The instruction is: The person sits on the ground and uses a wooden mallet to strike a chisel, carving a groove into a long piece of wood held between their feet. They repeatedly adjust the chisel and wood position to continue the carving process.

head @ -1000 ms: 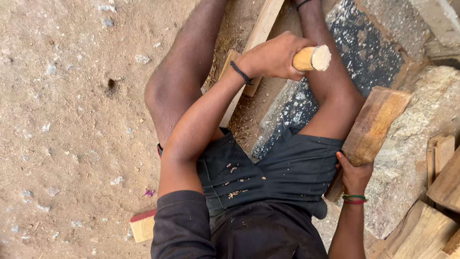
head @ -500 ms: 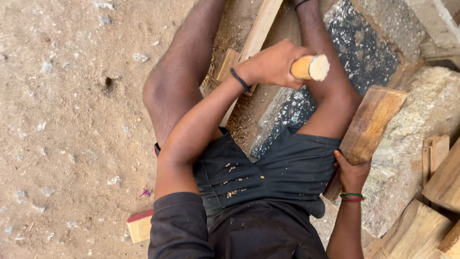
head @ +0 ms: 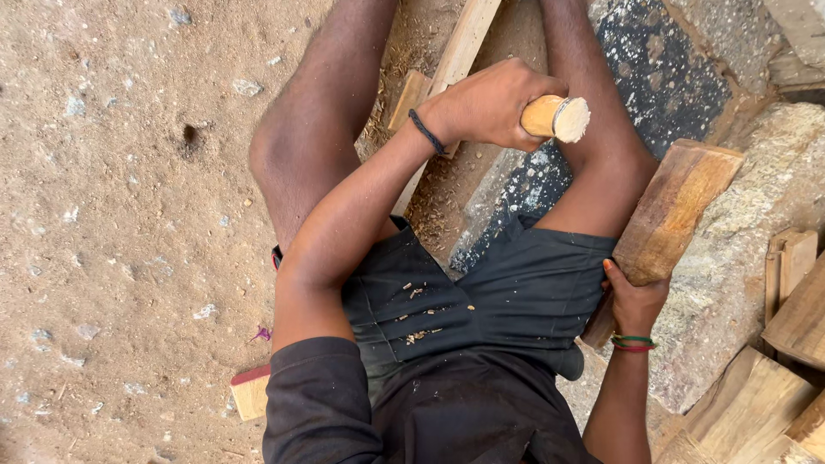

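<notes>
"Up at the top centre of the frame, what has the left hand (head: 490, 103) got?"

"A round wooden handle (head: 559, 118), pale cut end towards the right. The fingers are clenched fully round it. Whatever head it carries is hidden behind the hand, so I can't tell what tool it is."

"And the right hand (head: 634, 301)?"

"Lower right, fingers wrapped on the bottom end of a wooden block (head: 666, 219). The block leans tilted against the grey stone slab (head: 756, 232), just beside the person's thigh."

"What worries you?"

"The block is held at one end only and rests on a slope. I'd judge a hard knock could make it skid off the stone or twist out of that grip. The holding hand and the bare leg both sit close to it, so a stray swing might catch either."

"Anything else about?"

"A light plank (head: 455, 60) between the legs, wood chips on the dark shorts (head: 516, 292), split pieces (head: 799, 301) at the right edge, dirt ground (head: 112, 215) on the left."
</notes>
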